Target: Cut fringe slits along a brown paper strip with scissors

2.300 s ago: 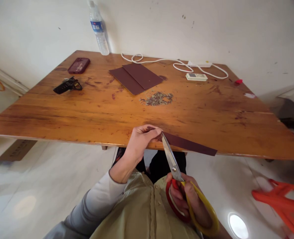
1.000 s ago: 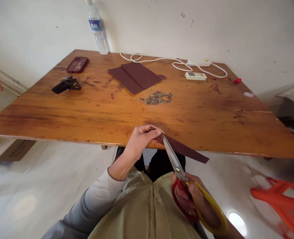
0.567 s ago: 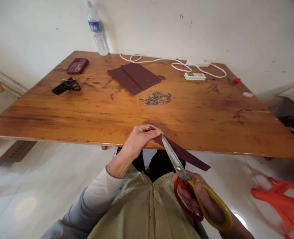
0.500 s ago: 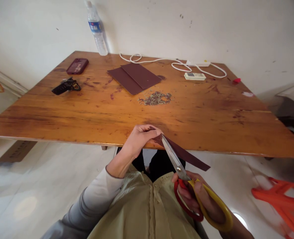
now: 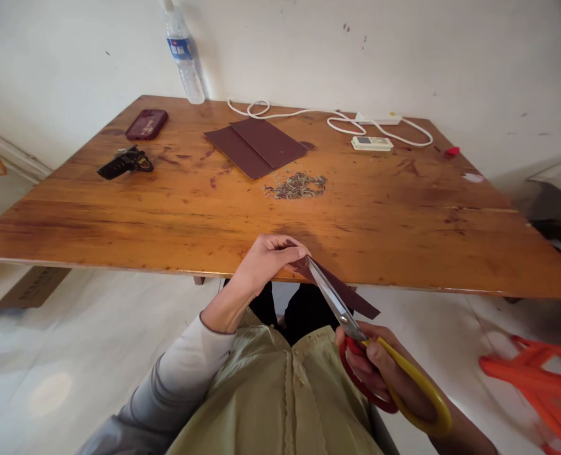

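My left hand (image 5: 273,262) pinches a dark red-brown strip, apparently sandpaper (image 5: 349,292), above the table's front edge. The strip slants down to the right behind the blades. In my right hand (image 5: 372,360) is a pair of scissors (image 5: 330,294) with one red and one yellow handle. The blades look nearly closed, and their tips reach the strip right at my left fingertips. Beyond my hands a pile of thin curled scraps (image 5: 296,186) lies on the table, just in front of two flat red-brown sheets (image 5: 256,148) that overlap.
On the wooden table (image 5: 166,221) are a dark red phone (image 5: 146,124), a black key bunch (image 5: 126,162), a plastic bottle (image 5: 184,57), a white remote (image 5: 372,144) and a white power strip (image 5: 379,119) with its cord. An orange stool (image 5: 536,373) stands at right.
My right hand and the scissors have moved slightly right and down. The strip's free end has swung left and up, closer to the blades. My left hand has barely moved.
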`<state>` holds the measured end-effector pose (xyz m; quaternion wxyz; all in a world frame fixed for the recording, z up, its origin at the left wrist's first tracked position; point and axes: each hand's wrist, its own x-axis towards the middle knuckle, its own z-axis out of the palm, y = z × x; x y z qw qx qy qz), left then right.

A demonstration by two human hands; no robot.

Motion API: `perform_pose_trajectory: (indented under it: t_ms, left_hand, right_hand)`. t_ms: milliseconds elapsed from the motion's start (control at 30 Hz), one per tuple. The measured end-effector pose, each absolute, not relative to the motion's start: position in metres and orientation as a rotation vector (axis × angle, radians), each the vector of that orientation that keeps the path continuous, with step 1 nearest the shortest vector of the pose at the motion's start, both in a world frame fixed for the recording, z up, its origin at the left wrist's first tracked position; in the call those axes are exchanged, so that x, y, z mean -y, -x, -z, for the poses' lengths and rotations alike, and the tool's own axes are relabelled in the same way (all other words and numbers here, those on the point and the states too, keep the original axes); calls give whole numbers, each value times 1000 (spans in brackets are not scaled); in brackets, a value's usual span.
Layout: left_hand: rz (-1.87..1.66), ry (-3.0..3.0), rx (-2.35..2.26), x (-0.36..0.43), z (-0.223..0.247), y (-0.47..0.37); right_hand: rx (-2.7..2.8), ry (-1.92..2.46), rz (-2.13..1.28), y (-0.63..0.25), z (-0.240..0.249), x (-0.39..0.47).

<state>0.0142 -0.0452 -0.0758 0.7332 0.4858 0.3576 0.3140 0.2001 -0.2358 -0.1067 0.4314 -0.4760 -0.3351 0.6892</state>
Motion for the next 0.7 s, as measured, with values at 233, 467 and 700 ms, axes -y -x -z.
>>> perform_pose_trajectory:
  t_ms: [233, 467, 700]
  left_hand:
    - [-653, -1093, -784, 40, 74, -12]
    - [-639, -1159, -794, 37, 75, -9]
    - [-630, -1218, -792, 33, 72, -9]
  right_hand:
    - [926, 1167, -1677, -211, 116, 242]
    - [935, 1164, -1691, -207, 107, 234]
    - [874, 1261, -1725, -208, 104, 230]
